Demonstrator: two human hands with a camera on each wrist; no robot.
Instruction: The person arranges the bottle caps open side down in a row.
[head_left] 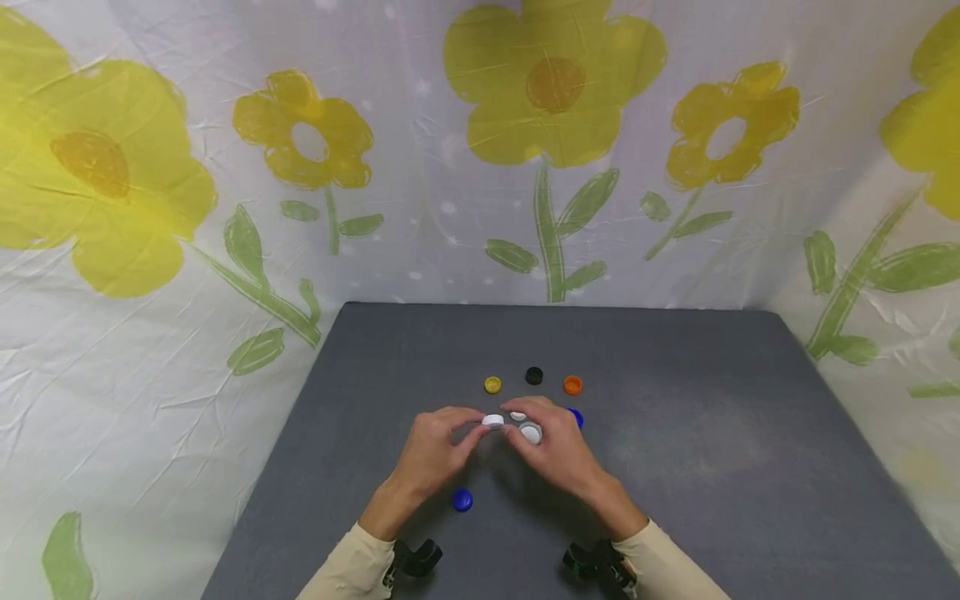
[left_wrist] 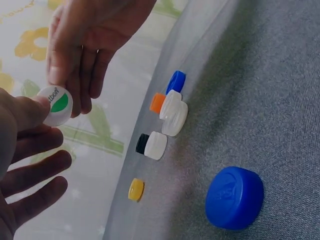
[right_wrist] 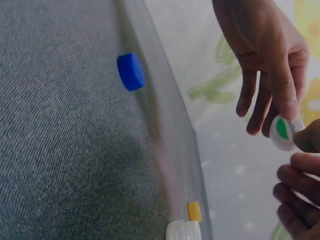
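Two blue caps [head_left: 462, 499] (four white [head_left: 492, 421])

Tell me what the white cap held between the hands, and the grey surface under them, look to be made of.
White cap: apparently moulded plastic, smooth and slightly glossy, with a printed green-and-white label on its top. Both the left hand and the right hand pinch it. Grey surface: seemingly woven fabric or felt, matte; a fine ribbed texture shows in the right wrist view, though what lies beneath is hidden.

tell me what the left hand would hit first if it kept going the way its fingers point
Probably the right hand: the left hand points right across the white cap they both pinch, so that cap and those fingers come first, though depth is unclear.
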